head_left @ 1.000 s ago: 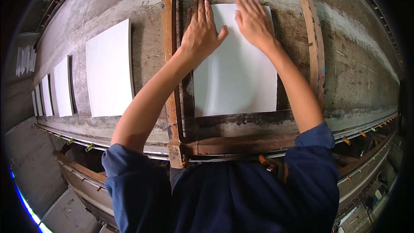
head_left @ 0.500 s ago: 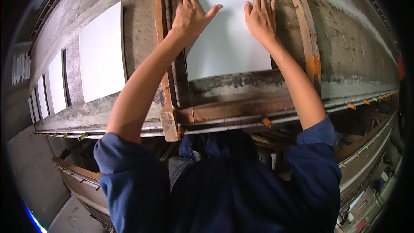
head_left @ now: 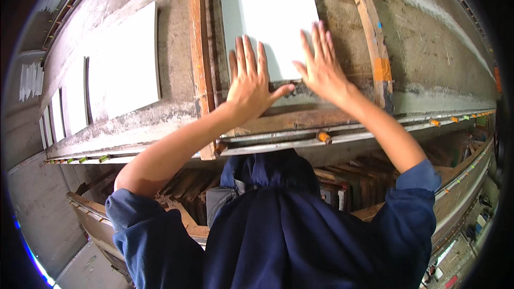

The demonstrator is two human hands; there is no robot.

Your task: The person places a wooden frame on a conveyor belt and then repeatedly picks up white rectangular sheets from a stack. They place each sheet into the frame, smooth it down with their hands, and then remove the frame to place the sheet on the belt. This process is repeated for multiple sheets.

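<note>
A white rectangular sheet (head_left: 270,16) lies flat on a grey, stained work surface inside a worn wooden frame (head_left: 197,48). My left hand (head_left: 250,83) is spread flat with its fingers apart, its fingertips resting on the sheet's near left edge. My right hand (head_left: 323,67) is also spread flat, fingers overlapping the sheet's near right corner. Neither hand grips anything. Both forearms are bare, with dark blue sleeves pushed up above the elbows.
A larger white sheet (head_left: 124,64) lies to the left outside the frame, with more white sheets (head_left: 75,99) in a row beyond it. A metal rail (head_left: 375,131) edges the bench front. Stacked wooden frames (head_left: 348,179) sit below.
Both hands have slid back along the sheet from its far end to its near edge, fingers still spread. The view has tilted so the sheet sits higher in the picture.
</note>
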